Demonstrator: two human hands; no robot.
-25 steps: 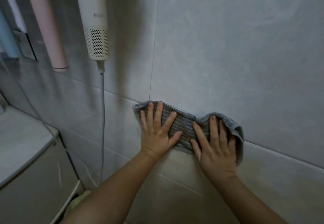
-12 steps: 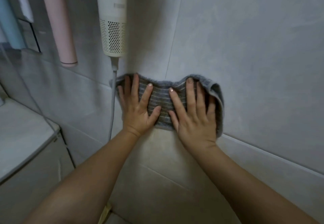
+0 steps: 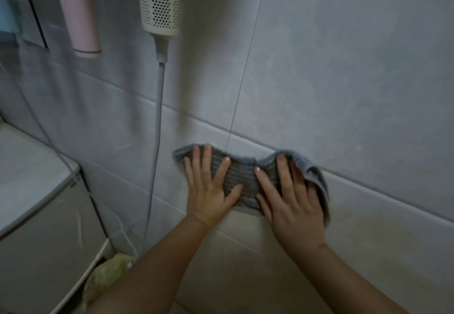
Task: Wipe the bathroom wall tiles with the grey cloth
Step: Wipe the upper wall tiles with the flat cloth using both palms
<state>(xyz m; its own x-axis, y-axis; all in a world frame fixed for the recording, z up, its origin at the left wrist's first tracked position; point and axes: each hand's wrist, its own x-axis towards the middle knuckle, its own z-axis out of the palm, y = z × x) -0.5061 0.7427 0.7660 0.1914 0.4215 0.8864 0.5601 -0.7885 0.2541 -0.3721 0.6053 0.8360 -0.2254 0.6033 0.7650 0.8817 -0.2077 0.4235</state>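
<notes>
The grey striped cloth [image 3: 242, 178] lies bunched against the grey wall tiles [image 3: 344, 80], just under a horizontal grout line. My left hand [image 3: 208, 196] presses flat on the cloth's left part with fingers spread. My right hand [image 3: 292, 205] presses flat on its right part, where the cloth's edge folds over beside my fingers. Both forearms reach up from the bottom of the view. The lower edge of the cloth is hidden under my palms.
A white perforated hair dryer [image 3: 159, 2] hangs at the upper left, its cord [image 3: 157, 129] dropping down the wall left of the cloth. A pink cylinder [image 3: 78, 11] hangs beside it. A grey cabinet [image 3: 32, 191] stands at left, with a yellow-green bag [image 3: 108, 274] below.
Both hands slid the cloth up and left toward the dryer cord, then back down and right to the grout line. The view has shifted with them.
</notes>
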